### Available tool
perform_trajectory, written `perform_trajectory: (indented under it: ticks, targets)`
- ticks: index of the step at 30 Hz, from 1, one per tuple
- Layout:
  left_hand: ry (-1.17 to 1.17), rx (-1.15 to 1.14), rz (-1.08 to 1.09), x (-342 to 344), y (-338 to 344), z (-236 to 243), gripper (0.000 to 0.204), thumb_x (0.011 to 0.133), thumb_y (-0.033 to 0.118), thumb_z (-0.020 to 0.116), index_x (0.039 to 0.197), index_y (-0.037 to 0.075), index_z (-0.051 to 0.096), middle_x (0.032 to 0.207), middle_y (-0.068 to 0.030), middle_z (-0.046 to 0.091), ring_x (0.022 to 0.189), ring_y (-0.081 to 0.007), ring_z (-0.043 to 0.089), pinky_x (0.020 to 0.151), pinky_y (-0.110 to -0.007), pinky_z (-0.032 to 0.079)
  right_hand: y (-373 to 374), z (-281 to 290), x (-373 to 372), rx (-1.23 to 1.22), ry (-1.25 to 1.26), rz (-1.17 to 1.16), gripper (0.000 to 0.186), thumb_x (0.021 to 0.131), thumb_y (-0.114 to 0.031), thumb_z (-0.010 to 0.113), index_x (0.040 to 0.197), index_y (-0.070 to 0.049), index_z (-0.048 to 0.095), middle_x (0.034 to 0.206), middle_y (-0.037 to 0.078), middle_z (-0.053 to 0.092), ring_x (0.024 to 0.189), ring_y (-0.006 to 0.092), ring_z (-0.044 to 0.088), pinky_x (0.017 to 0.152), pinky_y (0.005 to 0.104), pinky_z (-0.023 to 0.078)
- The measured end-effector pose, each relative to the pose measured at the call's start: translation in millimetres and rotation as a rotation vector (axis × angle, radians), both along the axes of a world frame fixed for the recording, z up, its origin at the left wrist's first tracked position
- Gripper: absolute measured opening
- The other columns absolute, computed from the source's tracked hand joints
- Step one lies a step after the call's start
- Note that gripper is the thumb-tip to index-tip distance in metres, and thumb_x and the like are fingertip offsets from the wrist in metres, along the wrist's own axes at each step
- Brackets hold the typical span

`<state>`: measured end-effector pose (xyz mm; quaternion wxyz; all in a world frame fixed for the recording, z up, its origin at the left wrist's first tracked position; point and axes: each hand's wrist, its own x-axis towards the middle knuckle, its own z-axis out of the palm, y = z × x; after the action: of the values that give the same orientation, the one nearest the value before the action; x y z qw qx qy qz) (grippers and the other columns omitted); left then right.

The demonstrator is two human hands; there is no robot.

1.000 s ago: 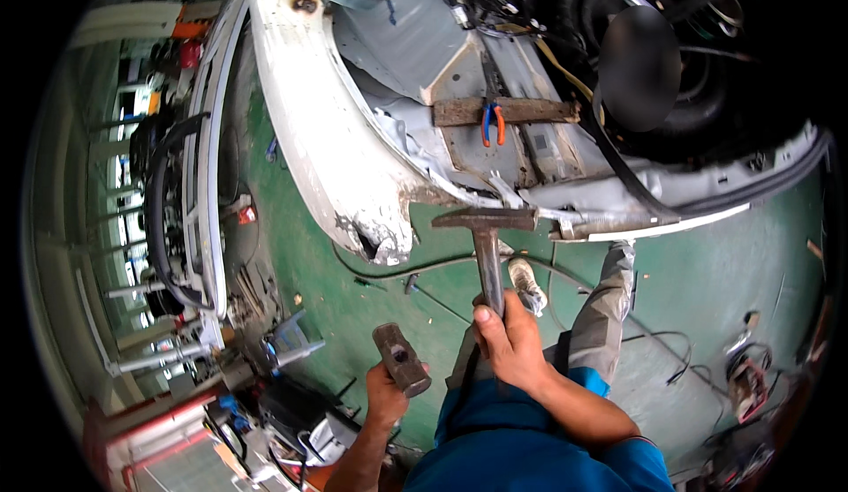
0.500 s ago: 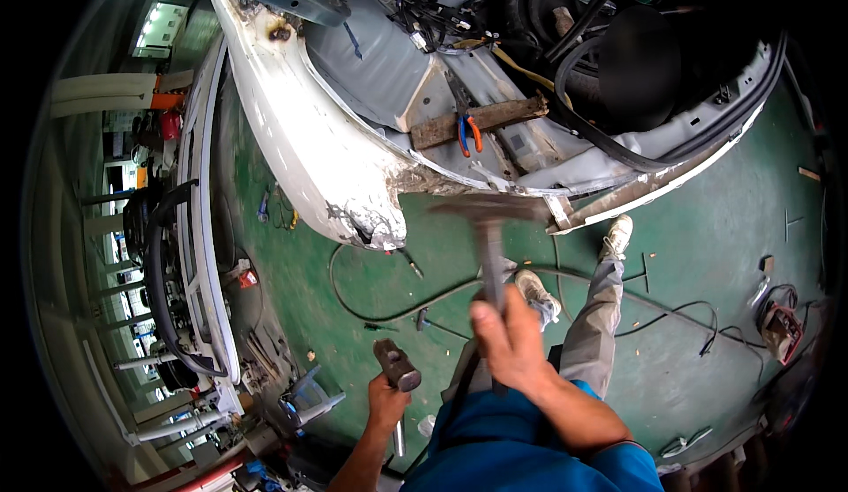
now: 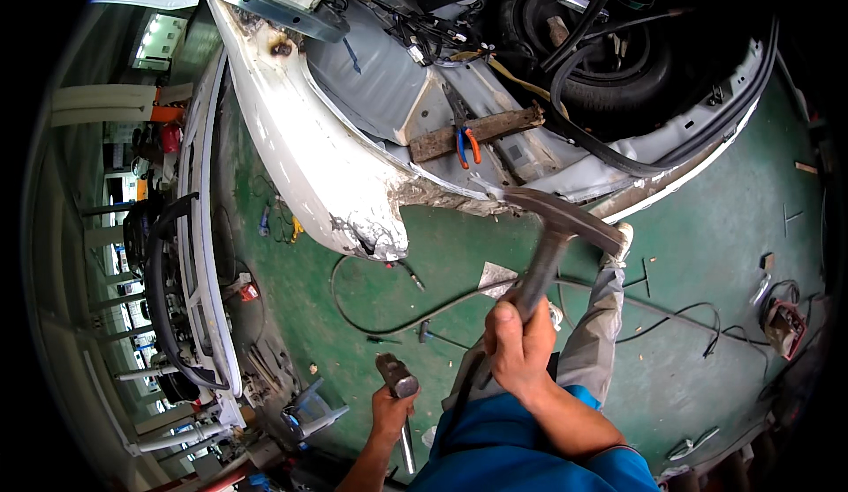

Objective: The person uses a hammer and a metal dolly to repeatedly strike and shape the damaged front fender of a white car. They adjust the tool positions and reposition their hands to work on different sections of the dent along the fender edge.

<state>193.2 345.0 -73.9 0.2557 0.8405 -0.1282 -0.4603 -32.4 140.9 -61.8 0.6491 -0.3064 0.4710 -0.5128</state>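
My right hand point(image 3: 521, 351) grips a long-headed steel hammer point(image 3: 556, 227), its head tilted in front of the lower edge of a white car body point(image 3: 291, 156); contact I cannot tell. My left hand point(image 3: 389, 417) holds a heavy hammer point(image 3: 396, 375) lower down, a metal shaft showing below the fist. The panel's lower corner is scuffed and crumpled point(image 3: 375, 236). Inside the opened grey rear compartment, orange-and-blue pliers point(image 3: 468, 146) rest at a wooden block point(image 3: 428, 146).
A spare tyre point(image 3: 601, 90) and bundled wires point(image 3: 415, 33) sit in the car. Hoses point(image 3: 380, 324) lie across the green floor point(image 3: 707, 227) around my feet. A long bumper-like part point(image 3: 205, 253) stands at left, and a corded tool point(image 3: 782, 329) lies at right.
My right hammer has swung rightward, its head now tilted rather than level. My left hand and hammer sit lower in the view, and the view of the car has shifted.
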Motion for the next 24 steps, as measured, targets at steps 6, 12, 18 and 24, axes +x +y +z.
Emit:
perform_trajectory:
  ticks: [6, 12, 18, 24]
  targets:
    - [0.019, 0.039, 0.008, -11, -2, 0, 0.016, 0.085, 0.009, 0.079, 0.085, 0.004, 0.064, 0.063, -0.0016, 0.058, 0.05, -0.0113, 0.053, 0.048, -0.028, 0.043, 8, -10, 12, -0.148, 0.252, 0.231, 0.024, 0.101, -0.02, 0.063, 0.101, 0.001, 0.052, 0.069, 0.012, 0.062, 0.056, 0.0231, 0.063, 0.051, 0.0367, 0.048]
    - [0.047, 0.005, 0.017, -14, -5, -3, 0.016, 0.084, 0.009, 0.079, 0.086, 0.004, 0.065, 0.065, -0.0014, 0.059, 0.051, -0.0109, 0.054, 0.048, -0.027, 0.043, 10, -12, 21, -0.198, 0.38, 0.288, 0.027, 0.098, -0.023, 0.067, 0.098, 0.0, 0.052, 0.065, 0.018, 0.062, 0.055, 0.0313, 0.066, 0.051, 0.0409, 0.049]
    - [-0.093, -0.073, -0.088, -45, -45, 27, 0.021, 0.084, 0.01, 0.079, 0.1, 0.003, 0.066, 0.074, -0.0033, 0.066, 0.06, -0.0095, 0.06, 0.056, -0.026, 0.048, -8, 2, -40, 0.03, 0.325, 0.321, 0.026, 0.099, -0.024, 0.066, 0.094, -0.001, 0.056, 0.063, 0.012, 0.06, 0.054, 0.0189, 0.058, 0.051, 0.036, 0.046]
    - [-0.135, -0.364, -0.335, -96, -111, 68, 0.035, 0.081, 0.008, 0.078, 0.113, 0.002, 0.064, 0.091, -0.0096, 0.075, 0.082, -0.0191, 0.073, 0.071, -0.032, 0.056, -60, 22, -125, 0.027, 0.358, 0.257, 0.023, 0.102, -0.021, 0.061, 0.091, -0.004, 0.051, 0.063, -0.001, 0.053, 0.054, 0.0057, 0.045, 0.048, 0.0263, 0.038]
